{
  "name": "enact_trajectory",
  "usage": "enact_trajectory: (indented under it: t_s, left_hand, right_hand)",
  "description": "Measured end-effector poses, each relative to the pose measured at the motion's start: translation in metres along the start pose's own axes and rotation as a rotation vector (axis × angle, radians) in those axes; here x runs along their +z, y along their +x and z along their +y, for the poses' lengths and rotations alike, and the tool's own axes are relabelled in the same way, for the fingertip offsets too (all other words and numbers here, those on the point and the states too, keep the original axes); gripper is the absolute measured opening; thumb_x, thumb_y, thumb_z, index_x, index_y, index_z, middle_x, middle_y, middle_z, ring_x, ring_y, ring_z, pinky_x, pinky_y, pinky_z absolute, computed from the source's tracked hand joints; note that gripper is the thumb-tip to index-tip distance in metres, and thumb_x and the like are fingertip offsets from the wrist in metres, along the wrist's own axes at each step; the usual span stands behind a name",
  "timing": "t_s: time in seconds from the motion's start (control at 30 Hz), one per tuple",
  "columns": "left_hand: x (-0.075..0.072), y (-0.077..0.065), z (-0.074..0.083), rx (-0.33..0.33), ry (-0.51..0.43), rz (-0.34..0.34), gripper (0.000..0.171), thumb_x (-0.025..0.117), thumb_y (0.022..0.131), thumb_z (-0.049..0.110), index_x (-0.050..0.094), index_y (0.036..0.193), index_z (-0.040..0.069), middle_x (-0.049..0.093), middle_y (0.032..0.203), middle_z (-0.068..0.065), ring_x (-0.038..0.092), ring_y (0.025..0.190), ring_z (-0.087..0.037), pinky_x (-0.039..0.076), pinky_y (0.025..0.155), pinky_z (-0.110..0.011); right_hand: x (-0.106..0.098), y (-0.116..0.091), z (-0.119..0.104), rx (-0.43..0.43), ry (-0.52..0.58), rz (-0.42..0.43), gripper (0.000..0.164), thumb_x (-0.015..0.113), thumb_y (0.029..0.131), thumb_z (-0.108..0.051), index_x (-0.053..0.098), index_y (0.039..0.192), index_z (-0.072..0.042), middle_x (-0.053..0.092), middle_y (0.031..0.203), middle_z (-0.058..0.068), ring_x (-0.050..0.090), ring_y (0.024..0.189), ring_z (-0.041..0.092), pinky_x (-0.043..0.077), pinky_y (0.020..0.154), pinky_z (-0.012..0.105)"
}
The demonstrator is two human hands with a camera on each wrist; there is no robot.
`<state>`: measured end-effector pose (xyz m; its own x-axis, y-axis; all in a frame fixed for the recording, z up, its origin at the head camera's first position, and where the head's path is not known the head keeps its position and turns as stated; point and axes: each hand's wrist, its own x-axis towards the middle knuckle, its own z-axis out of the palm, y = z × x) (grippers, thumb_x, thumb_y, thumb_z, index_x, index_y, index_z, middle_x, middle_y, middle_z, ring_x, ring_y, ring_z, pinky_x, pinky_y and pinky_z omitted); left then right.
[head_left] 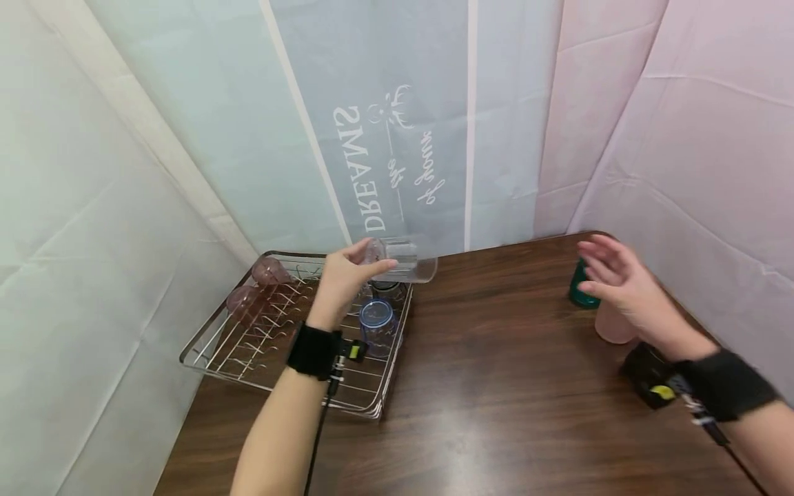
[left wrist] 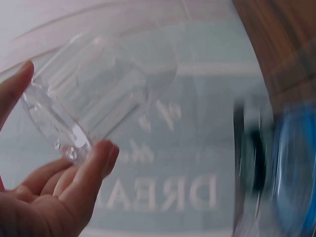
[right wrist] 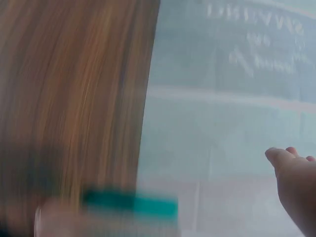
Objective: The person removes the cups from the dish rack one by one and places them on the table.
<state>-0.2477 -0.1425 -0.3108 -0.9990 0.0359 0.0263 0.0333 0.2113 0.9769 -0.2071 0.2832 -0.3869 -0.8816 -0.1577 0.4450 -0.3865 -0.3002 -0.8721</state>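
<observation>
My left hand (head_left: 341,281) grips a clear drinking glass (head_left: 409,260) by its thick base, thumb on one side and fingers on the other. The glass lies on its side in the air, mouth pointing right, over the right back part of a wire dish rack (head_left: 214,373). In the left wrist view the thumb and fingertips pinch the glass base (left wrist: 54,118). My right hand (head_left: 626,293) is raised with nothing in it, fingers loosely bent, above a pink cup (head_left: 613,327) and beside a green cup (head_left: 582,291).
Inside the rack stand a blue-rimmed glass (head_left: 377,327) and a dark-rimmed glass (head_left: 391,293); two pinkish glasses (head_left: 271,271) sit at its left. The brown wooden table (head_left: 484,372) spans between rack and cups. Fabric curtains (head_left: 509,138) hang behind and at both sides.
</observation>
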Motion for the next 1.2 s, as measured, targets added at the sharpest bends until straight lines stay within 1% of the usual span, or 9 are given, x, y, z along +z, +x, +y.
enact_trajectory:
  t_s: [0.17,0.23,0.37,0.53,0.83,0.93,1.03,1.1,1.2]
  left_hand:
    - [0.045,-0.012,-0.005,0.003,-0.398,0.011,0.069,0.083,0.083,0.001,0.052,0.145,-0.002,0.055,0.146,-0.020,0.057,0.131,-0.027,0.052,0.098,-0.029]
    - [0.064,-0.019,-0.008,0.005,-0.534,0.003,0.067,0.078,0.086,-0.003,0.050,0.146,-0.004,0.057,0.144,-0.021,0.060,0.127,-0.028,0.054,0.094,-0.028]
    - [0.098,-0.035,-0.017,0.012,-0.758,-0.019,0.062,0.069,0.091,-0.008,0.044,0.149,-0.009,0.057,0.142,-0.024,0.062,0.124,-0.028,0.054,0.096,-0.031]
    - [0.121,-0.051,-0.028,0.012,-0.913,0.021,0.062,0.065,0.095,-0.007,0.040,0.151,-0.010,0.055,0.143,-0.024,0.062,0.120,-0.023,0.052,0.098,-0.032]
    - [0.139,-0.056,-0.035,0.126,-1.054,0.018,0.066,0.061,0.094,-0.009,0.035,0.155,-0.007,0.054,0.145,-0.021,0.062,0.120,-0.019,0.049,0.103,-0.031]
    - [0.141,-0.052,-0.035,0.141,-1.046,-0.024,0.065,0.059,0.093,-0.010,0.037,0.154,-0.007,0.055,0.144,-0.022,0.062,0.119,-0.020,0.049,0.103,-0.032]
    - [0.130,-0.043,-0.034,0.109,-0.949,-0.104,0.063,0.057,0.093,-0.013,0.037,0.153,-0.010,0.052,0.145,-0.027,0.060,0.125,-0.024,0.049,0.103,-0.033]
    - [0.114,-0.035,-0.034,0.075,-0.828,-0.170,0.064,0.058,0.093,-0.014,0.037,0.152,-0.011,0.048,0.149,-0.028,0.055,0.132,-0.028,0.047,0.106,-0.034]
    - [0.079,-0.020,-0.035,0.059,-0.519,-0.244,0.069,0.066,0.091,-0.009,0.036,0.153,-0.009,0.042,0.156,-0.024,0.044,0.143,-0.032,0.041,0.112,-0.036]
  right_hand:
    - [0.052,0.019,0.033,0.169,0.027,-0.077,0.069,0.056,0.104,0.001,0.016,0.160,0.003,0.046,0.150,0.006,0.050,0.131,0.000,0.043,0.105,0.018]
    - [0.070,0.022,0.043,0.240,0.062,-0.130,0.074,0.053,0.108,-0.007,0.003,0.161,0.007,0.032,0.159,0.017,0.044,0.138,0.004,0.038,0.111,0.022]
    - [0.102,0.025,0.054,0.308,0.174,-0.194,0.084,0.054,0.108,-0.029,-0.002,0.161,0.005,0.004,0.167,0.027,0.027,0.151,0.020,0.030,0.118,0.029]
    - [0.127,0.029,0.051,0.284,0.284,-0.163,0.099,0.059,0.101,-0.048,0.000,0.162,0.003,0.005,0.168,0.024,0.027,0.151,0.022,0.031,0.117,0.027]
    - [0.143,0.044,0.030,0.313,0.386,-0.068,0.101,0.064,0.100,-0.045,0.000,0.163,0.001,0.002,0.171,0.017,0.008,0.156,0.026,0.020,0.122,0.030]
    - [0.141,0.048,0.027,0.284,0.332,-0.108,0.094,0.062,0.102,-0.039,0.004,0.162,0.003,0.006,0.170,0.016,0.013,0.155,0.026,0.021,0.122,0.030]
    - [0.132,0.051,0.025,0.267,0.254,-0.122,0.084,0.058,0.105,-0.032,0.008,0.162,0.005,0.014,0.168,0.019,0.027,0.150,0.021,0.029,0.118,0.027]
    - [0.123,0.053,0.024,0.287,0.210,-0.106,0.080,0.056,0.106,-0.028,0.009,0.162,0.004,0.017,0.166,0.019,0.034,0.145,0.017,0.033,0.116,0.025]
    - [0.104,0.056,0.023,0.330,0.121,-0.057,0.080,0.057,0.106,-0.021,0.005,0.163,0.002,0.017,0.166,0.022,0.034,0.146,0.017,0.030,0.118,0.028]
